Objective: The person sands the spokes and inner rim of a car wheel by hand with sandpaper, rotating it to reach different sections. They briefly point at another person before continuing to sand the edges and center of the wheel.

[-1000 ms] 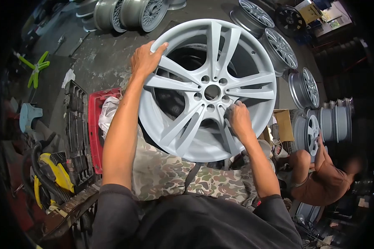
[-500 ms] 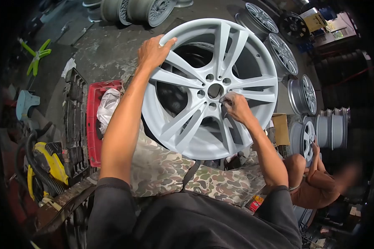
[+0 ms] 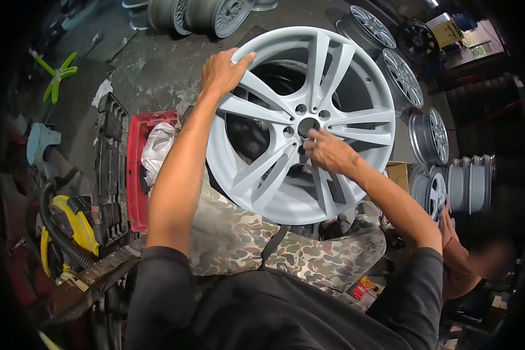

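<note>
**Head view: a pale wheel point(image 3: 317, 81) is depending on two unequal grips**

In front of the person, the wheel is lying face up, its near edge reaching over the camouflage cloth point(image 3: 239, 245). What is carrying it is mostly hiding underneath.

The left hand point(image 3: 223, 74) is gripping the far left edge, thumb over the lip. The right hand point(image 3: 331, 153) is curling its fingers at the hub point(image 3: 296, 121); it is blurring, so I cannot tell if they are pinching something.

If the left grip is loosening while the right hand is pressing off-centre, the wheel could be turning or tipping. Knuckles could also be scraping on the bolt-hole edges.

The wheel is looking matte and smooth, with straight paired spokes. Crumpled white fabric point(image 3: 157, 149) is lying in the hard red tray point(image 3: 135, 198), near its far edge.
</note>
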Demonstrator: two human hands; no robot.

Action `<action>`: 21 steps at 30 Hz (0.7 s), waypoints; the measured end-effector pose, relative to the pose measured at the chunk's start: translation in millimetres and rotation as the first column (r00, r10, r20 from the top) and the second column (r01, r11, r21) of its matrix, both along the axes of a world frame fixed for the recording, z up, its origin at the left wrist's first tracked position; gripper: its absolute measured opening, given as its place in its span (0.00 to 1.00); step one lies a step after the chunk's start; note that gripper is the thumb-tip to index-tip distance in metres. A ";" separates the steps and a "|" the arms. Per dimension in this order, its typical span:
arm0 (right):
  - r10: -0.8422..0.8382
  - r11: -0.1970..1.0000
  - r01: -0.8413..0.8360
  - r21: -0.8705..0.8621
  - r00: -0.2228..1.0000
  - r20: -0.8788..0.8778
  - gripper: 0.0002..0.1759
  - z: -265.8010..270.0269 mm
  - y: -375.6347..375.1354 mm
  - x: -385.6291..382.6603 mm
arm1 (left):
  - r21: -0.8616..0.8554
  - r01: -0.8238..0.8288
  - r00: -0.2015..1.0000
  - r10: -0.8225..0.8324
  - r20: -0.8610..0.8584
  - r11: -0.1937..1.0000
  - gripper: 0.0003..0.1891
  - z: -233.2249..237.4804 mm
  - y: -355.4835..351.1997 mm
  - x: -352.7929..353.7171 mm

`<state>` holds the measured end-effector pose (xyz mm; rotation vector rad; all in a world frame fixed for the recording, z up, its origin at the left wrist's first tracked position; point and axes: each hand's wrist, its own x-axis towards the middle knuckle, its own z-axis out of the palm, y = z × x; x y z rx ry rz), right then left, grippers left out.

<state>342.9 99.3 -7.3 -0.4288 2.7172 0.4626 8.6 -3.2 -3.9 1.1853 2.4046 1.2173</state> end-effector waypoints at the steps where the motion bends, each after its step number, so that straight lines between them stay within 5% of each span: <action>1: -0.084 0.996 0.084 0.000 0.996 0.030 0.06 4.2 1.7 -7.7 | -0.004 -0.001 1.000 0.001 -0.001 1.000 0.30 0.3 -1.3 -0.8; 11: -0.089 0.995 0.094 -0.032 0.988 0.129 0.06 10.6 -53.8 70.4 | 0.008 -0.001 1.000 0.001 0.014 1.000 0.29 5.9 -1.6 1.2; 13: -0.361 0.865 0.376 -0.333 0.926 0.109 0.04 31.1 -60.7 76.4 | -0.030 0.003 1.000 -0.003 0.000 1.000 0.30 3.0 -1.5 -1.0; 14: -0.365 0.864 0.377 -0.334 0.925 0.102 0.04 34.7 -57.6 82.0 | -0.028 0.007 1.000 -0.007 -0.007 1.000 0.30 -4.6 -0.7 -2.4; 16: -0.681 0.645 0.441 -0.624 0.702 -0.208 0.05 41.4 -44.6 99.8 | 0.175 -0.052 0.950 0.103 -0.295 0.983 0.25 -16.3 5.1 -2.8; 17: -0.687 0.642 0.436 -0.631 0.693 -0.220 0.05 40.3 -38.6 110.4 | 0.177 -0.041 0.946 0.095 -0.310 0.983 0.25 -13.8 7.8 0.4; 19: -0.834 0.530 0.457 -0.714 0.434 -0.342 0.09 25.9 -26.2 132.3 | 0.434 -0.006 0.816 0.256 -0.519 0.901 0.16 7.3 3.5 21.9; 21: -0.866 0.485 0.476 -0.734 0.376 -0.329 0.10 -1.4 -15.5 155.7 | 0.377 0.083 0.830 0.145 -0.539 0.922 0.14 29.3 -4.3 48.6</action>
